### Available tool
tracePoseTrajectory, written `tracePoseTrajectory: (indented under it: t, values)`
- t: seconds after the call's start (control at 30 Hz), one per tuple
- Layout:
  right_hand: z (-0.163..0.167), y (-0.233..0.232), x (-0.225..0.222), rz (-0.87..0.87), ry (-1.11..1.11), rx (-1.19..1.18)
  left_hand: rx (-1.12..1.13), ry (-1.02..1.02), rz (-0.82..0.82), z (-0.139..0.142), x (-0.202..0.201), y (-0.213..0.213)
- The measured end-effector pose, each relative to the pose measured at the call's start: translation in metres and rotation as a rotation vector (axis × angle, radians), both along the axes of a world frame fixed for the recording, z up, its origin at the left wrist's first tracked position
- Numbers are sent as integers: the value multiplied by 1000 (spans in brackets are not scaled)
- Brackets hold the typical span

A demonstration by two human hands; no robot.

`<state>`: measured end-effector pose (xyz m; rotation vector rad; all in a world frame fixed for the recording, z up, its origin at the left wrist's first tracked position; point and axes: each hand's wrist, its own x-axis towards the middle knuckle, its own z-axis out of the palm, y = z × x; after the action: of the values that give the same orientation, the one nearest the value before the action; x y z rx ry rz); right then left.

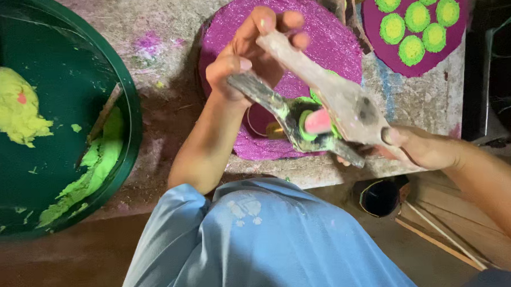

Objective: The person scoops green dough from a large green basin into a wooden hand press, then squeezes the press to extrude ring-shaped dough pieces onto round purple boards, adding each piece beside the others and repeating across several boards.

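paint-crusted hinged wooden mould (pixel 322 115), green-and-pink disc inside, gripped shut-fisted by left hand (pixel 252 53) and right hand (pixel 420 149).

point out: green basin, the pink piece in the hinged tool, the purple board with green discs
green basin (pixel 131 108): head view, on its right rim.
pink piece (pixel 319 122): head view, middle of the piece between the tool's two arms.
purple board (pixel 376 40): head view, bare purple patch left of the green discs.

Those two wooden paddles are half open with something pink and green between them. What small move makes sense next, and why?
Probably spread the paddles wider: the left hand and right hand each hold a handle, and the pink-and-green disc sits only partly exposed between them.
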<state>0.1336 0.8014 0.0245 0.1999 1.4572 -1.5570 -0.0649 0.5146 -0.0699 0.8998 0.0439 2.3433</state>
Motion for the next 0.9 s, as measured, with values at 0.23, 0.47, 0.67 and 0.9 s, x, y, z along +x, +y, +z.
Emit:
tracePoseTrajectory:
  t: [0.23,0.47,0.67,0.9]
  values:
    - [-15,-18,-8,-5,-33,466,185,-368,-49,-45,1,21]
    - [-21,-63,-21,31,148,422,234,-276,-24,-77,-28,-5]
    - [-21,-71,-20,-57,83,358,202,-399,34,-88,-12,4]
    - [-11,-67,-22,-98,159,675,204,-350,24,-89,-24,40]
